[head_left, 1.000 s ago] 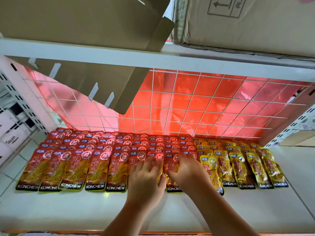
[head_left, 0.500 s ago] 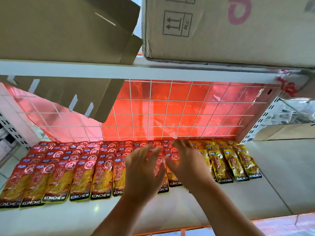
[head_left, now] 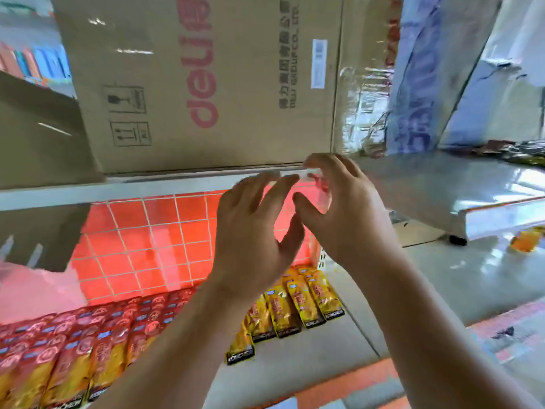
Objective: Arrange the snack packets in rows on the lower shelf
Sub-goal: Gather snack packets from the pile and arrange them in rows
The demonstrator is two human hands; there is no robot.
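L hand point(head_left: 250, 231) & R hand point(head_left: 345, 214) mid-frame: fingers spread, empty. Red/yellow foil snack packets point(head_left: 88, 349) in rows lower left, on white shelf point(head_left: 324, 364).

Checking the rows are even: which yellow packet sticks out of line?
The leftmost yellow packet, beside the red packets: its black band lies nearer the shelf's front edge than the other yellow packets' bands.

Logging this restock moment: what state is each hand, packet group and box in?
Left hand: open, fingers spread, holding nothing.
Right hand: open, fingers curved, holding nothing.
Red foil snack packets: flat, in overlapping rows on the white lower shelf.
Yellow foil snack packets: flat, in rows beside the red ones.
Brown cardboard box: resting on the white upper shelf.
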